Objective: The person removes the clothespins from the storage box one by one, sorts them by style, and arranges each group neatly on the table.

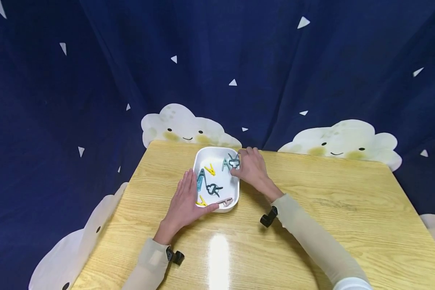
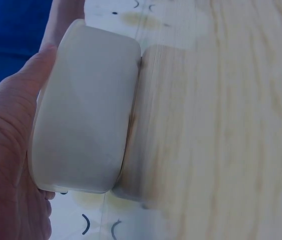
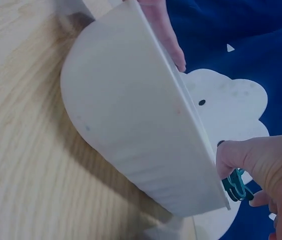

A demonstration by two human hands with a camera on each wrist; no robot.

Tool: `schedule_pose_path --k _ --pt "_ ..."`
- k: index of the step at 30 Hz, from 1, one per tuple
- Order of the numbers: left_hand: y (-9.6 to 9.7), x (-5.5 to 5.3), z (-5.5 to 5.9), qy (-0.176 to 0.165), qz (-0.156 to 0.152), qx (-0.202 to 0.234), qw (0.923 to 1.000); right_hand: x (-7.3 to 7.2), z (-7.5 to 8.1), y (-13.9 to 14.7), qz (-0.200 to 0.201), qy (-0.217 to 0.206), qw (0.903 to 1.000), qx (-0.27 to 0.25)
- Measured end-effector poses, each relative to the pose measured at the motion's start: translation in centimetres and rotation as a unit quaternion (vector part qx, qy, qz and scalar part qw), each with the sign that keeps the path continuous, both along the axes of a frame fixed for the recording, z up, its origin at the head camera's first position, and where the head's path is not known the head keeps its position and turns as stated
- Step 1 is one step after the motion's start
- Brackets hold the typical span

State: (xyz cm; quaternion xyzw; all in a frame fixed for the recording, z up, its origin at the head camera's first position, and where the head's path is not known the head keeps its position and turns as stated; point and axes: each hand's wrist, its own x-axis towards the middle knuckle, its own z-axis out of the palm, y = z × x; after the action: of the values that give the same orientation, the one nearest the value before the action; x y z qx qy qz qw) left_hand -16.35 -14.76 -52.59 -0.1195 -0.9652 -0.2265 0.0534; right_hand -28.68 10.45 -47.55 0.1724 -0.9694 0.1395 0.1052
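Observation:
A white plastic box stands on the table with several small clips inside. My left hand rests against its left rim, fingers straight, with the thumb along the near rim. At the far right corner, my right hand pinches a dark green clip between thumb and finger. A light green clip lies beside it. Also in the box are two yellow clips, one toward the back, a blue clip, another dark green clip and a pale pink clip.
The box stands near the back edge of the wooden table. Behind the table hangs a dark blue curtain with white triangles and smiling clouds. Each wrist wears a small black camera, the right one over the tabletop.

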Motion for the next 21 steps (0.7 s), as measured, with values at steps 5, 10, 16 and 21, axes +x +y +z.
schedule_pose_path --k 5,10,16,21 --pt "-0.1 -0.1 0.0 -0.002 0.001 0.001 1.0 -0.4 0.3 1.0 -0.001 0.009 0.9999 -0.008" --pt "-0.1 -0.1 0.0 0.001 0.003 -0.001 1.0 -0.4 0.6 2.1 -0.001 0.011 0.9996 -0.027" --pt "0.0 -0.1 -0.1 0.001 0.002 -0.003 1.0 -0.4 0.7 4.0 -0.016 0.017 0.9988 -0.042" --pt "0.0 -0.1 -0.1 0.006 0.001 -0.002 1.0 -0.5 0.6 5.7 -0.021 0.011 0.9989 -0.04"
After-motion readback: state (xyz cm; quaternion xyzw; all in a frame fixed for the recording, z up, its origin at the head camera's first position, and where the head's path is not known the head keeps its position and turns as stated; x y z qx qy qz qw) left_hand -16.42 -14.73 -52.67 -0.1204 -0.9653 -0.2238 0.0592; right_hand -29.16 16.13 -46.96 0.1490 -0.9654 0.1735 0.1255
